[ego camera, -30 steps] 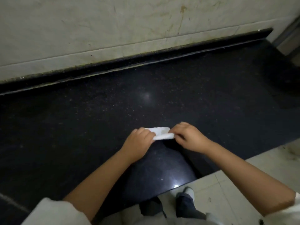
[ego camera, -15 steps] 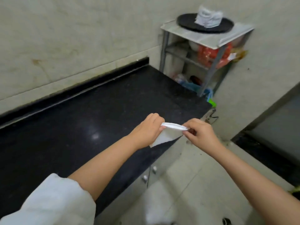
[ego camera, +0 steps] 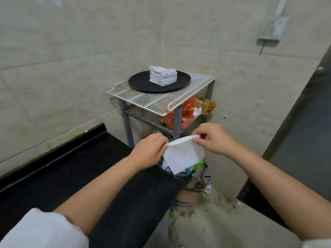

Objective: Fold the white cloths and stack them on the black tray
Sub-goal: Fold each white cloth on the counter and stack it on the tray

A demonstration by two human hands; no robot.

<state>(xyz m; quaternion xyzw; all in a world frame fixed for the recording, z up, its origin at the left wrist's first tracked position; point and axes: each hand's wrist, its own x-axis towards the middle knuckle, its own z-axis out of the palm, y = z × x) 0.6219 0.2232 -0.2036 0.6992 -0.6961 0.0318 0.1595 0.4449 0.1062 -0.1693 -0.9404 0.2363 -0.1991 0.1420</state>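
A folded white cloth (ego camera: 182, 155) hangs in the air past the right end of the black counter (ego camera: 75, 176). My left hand (ego camera: 149, 151) pinches its top left corner and my right hand (ego camera: 213, 138) pinches its top right corner. Farther off, a round black tray (ego camera: 141, 81) lies on a white wire rack (ego camera: 152, 99). A stack of folded white cloths (ego camera: 163, 75) sits on the tray, well above and beyond both hands.
The rack tops a grey metal stand whose lower shelves hold red bags (ego camera: 180, 113) and other packets. Coloured clutter (ego camera: 193, 169) lies under the held cloth by the floor. Tiled walls meet behind the stand, and a dark door (ego camera: 308, 133) stands at right.
The cloth left the counter, where both hands held it as a narrow fold, and now hangs between them in the air. The view swung right and the tray stand came closer.
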